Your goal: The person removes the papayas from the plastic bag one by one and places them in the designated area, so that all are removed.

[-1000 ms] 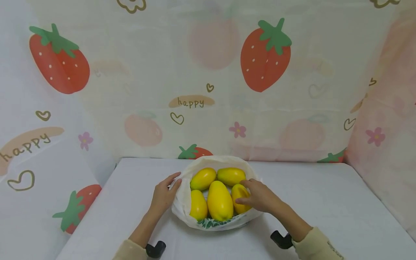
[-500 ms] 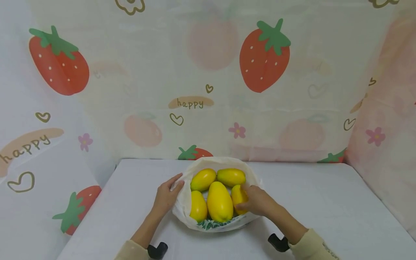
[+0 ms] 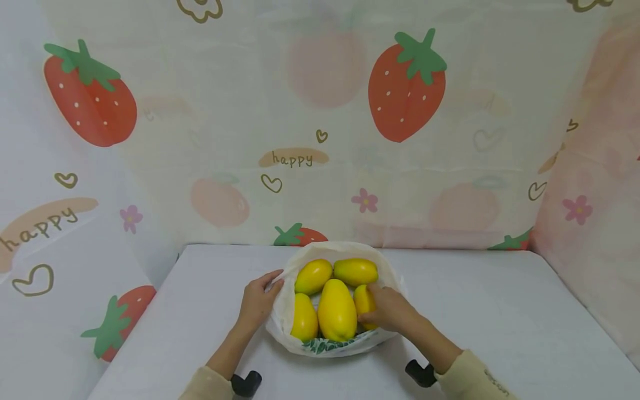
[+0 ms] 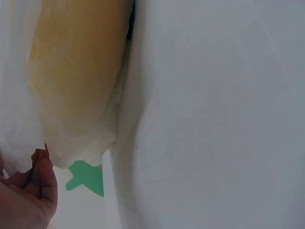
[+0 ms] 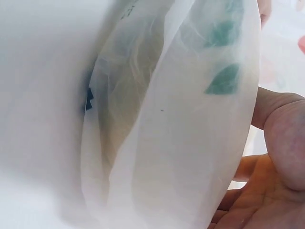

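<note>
A white translucent plastic bag [image 3: 332, 351] with a green leaf print stands with its mouth wide at the table's middle. Inside lie several yellow mangoes, the largest mango [image 3: 337, 311] in the centre. My left hand [image 3: 257, 303] pinches the bag's left rim between thumb and fingers; the left wrist view shows these fingers [image 4: 44, 179] at the plastic edge. Reaching in over the right rim, my right hand [image 3: 395, 308] grips the rightmost mango [image 3: 364, 303], thumb on the near side. From the right wrist, the bag's wall hides the fingertips and that mango.
A white-covered table [image 3: 480, 311] spreads to both sides of the bag. Behind it hangs a strawberry-print curtain [image 3: 225, 128], which also closes in the left and right sides. A black wrist mount shows at each cuff.
My right hand has closed around the rightmost mango and shifted it slightly left. My left hand has moved a little right and now pinches the bag's rim.
</note>
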Demonstrator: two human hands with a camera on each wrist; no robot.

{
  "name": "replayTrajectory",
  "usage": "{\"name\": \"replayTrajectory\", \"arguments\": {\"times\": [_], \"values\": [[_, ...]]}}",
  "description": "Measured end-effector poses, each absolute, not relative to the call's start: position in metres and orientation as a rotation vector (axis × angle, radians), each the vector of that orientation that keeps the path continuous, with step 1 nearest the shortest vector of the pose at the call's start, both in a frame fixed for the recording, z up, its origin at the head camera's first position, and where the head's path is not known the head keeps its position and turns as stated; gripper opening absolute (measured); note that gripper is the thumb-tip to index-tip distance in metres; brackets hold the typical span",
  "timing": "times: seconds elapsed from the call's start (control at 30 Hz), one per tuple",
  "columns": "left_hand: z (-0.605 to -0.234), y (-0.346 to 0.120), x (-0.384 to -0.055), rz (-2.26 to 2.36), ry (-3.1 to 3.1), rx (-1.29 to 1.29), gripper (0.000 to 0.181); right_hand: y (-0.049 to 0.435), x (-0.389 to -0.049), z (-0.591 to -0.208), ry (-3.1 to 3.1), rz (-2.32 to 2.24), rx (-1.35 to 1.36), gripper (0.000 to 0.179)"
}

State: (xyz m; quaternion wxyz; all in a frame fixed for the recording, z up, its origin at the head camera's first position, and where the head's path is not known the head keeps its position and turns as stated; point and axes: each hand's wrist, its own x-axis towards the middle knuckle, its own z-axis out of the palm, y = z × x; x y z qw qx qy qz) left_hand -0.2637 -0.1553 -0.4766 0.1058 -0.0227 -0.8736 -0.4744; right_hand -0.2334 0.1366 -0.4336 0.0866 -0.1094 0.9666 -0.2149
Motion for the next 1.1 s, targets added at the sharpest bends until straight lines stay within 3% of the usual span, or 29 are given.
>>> {"name": "replayTrajectory", "arguments": {"times": [0.57, 1.1], "values": [[-0.477, -0.157, -0.263, -1.391, -2.565, -0.044, 0.034, 0.134, -0.240, -0.432, 2.835, -0.655, -0.169, 0.071], [-0.474, -0.158, -0.260, -1.398, -2.526, -0.072, 0.032, 0.137, -0.240, -0.413, 2.862, -0.650, -0.220, 0.067]]}}
